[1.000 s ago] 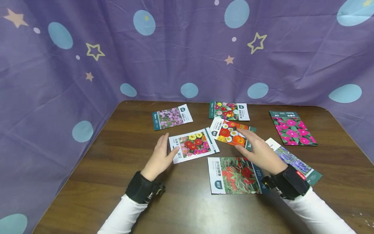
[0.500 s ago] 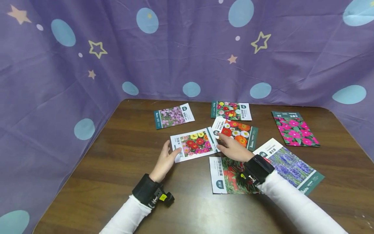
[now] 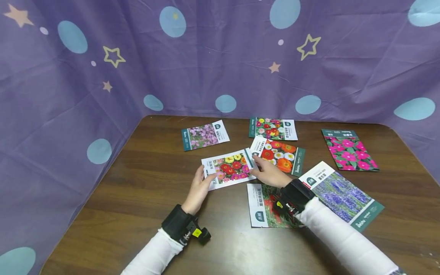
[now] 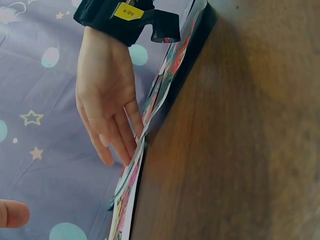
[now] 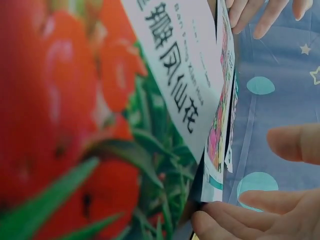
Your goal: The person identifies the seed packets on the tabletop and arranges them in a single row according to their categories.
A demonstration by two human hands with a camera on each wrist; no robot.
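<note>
A flower seed packet [image 3: 232, 168] printed with red, yellow and pink blooms lies flat in the middle of the table in the head view. My left hand [image 3: 196, 191] is at its left end, the thumb overlapping the printed front. At the opposite end, my right hand [image 3: 271, 173] touches the edge with its fingertips. In the right wrist view the right thumb [image 5: 295, 142] stands apart from the fingers, which extend fairly straight. The left wrist view shows the left thumb [image 4: 14, 214] away from the packets.
An orange poppy packet [image 3: 284, 164] lies partly behind the right hand. Under the right wrist is a red-flower packet [image 3: 256, 206], beside a lavender packet [image 3: 343, 194]. Farther back are a lilac-flower packet [image 3: 203, 136], a mixed-flower packet [image 3: 271, 129] and a magenta-flower packet [image 3: 348, 152].
My right hand has moved left from above the orange poppy packet to the right end of the middle packet, uncovering more of the lavender one. The left hand stays at the left end.
</note>
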